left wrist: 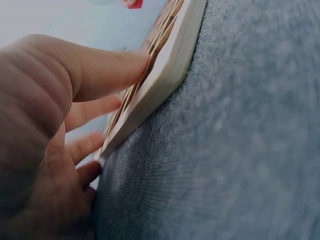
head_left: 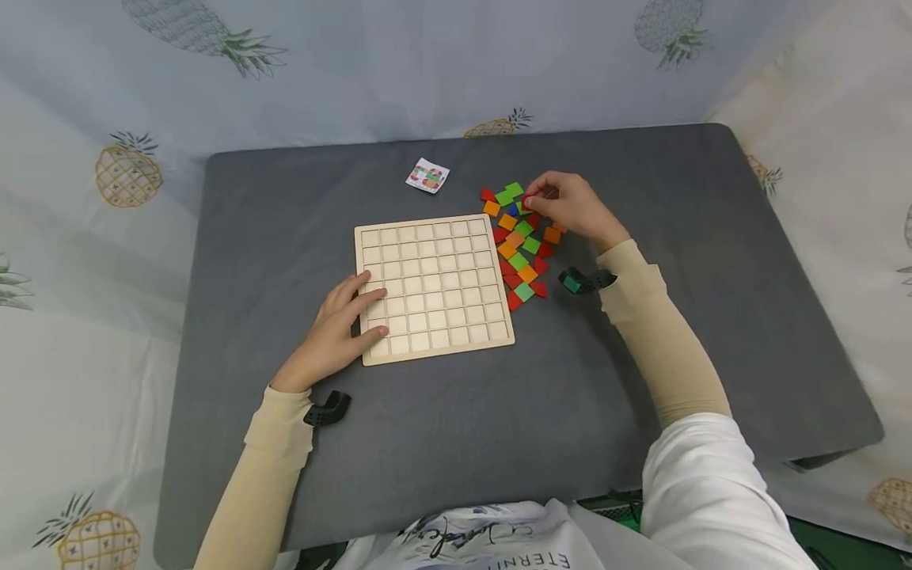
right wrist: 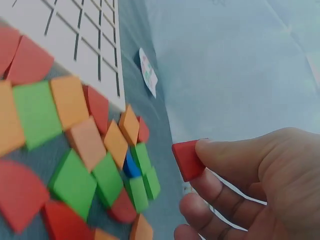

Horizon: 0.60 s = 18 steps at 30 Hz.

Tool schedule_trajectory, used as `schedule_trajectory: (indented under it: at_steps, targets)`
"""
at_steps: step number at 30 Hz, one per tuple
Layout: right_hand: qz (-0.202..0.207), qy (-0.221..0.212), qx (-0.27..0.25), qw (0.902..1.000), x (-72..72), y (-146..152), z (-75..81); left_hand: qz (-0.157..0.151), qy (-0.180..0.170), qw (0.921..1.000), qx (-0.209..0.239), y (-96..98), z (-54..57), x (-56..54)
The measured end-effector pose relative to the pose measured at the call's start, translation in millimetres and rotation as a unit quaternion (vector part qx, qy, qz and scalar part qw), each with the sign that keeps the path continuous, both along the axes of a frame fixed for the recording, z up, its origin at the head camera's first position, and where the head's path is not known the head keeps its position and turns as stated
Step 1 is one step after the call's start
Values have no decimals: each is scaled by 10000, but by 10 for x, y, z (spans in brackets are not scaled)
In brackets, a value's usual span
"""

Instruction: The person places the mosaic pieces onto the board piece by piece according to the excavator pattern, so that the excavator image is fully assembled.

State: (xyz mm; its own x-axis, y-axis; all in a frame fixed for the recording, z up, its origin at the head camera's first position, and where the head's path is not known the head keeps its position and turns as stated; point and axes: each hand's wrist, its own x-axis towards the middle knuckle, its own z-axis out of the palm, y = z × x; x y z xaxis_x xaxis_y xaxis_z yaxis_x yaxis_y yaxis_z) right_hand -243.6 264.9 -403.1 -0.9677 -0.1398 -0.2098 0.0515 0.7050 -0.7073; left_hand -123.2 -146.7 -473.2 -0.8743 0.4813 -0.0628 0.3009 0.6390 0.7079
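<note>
A light wooden grid board (head_left: 435, 289) lies on the grey table, its square cells bare. My left hand (head_left: 335, 328) rests on the board's left edge, fingers spread; in the left wrist view the thumb (left wrist: 115, 72) touches the rim. Just beyond the board's right side is a loose spread of red, orange, green and blue tiles (head_left: 523, 245). Above the far part of that spread, my right hand (head_left: 573, 207) pinches a red tile (right wrist: 189, 159) between thumb and fingers. The right wrist view shows this tile lifted clear of the others.
A small printed card (head_left: 427, 175) with a coloured pattern lies behind the board. The grey table (head_left: 456, 427) has rounded corners, with a pineapple-print curtain (head_left: 399, 71) behind it. Each wrist wears a dark device, such as the right one (head_left: 586, 281).
</note>
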Motion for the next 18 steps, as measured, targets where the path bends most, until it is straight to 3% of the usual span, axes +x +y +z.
schedule_trajectory:
  at_steps: [5,13,18]
  targets:
    - [146,55,-153,9998,-72,-107,-2,189,-159,9997,-28,15,10,-2]
    - [254,43,-419,9988,-164,-258,8,431,-59,9988,-204,-36,3,10]
    - [349,-19,-546,9979,-198,-342,-31,352,71,9990,-280,-76,-11,20]
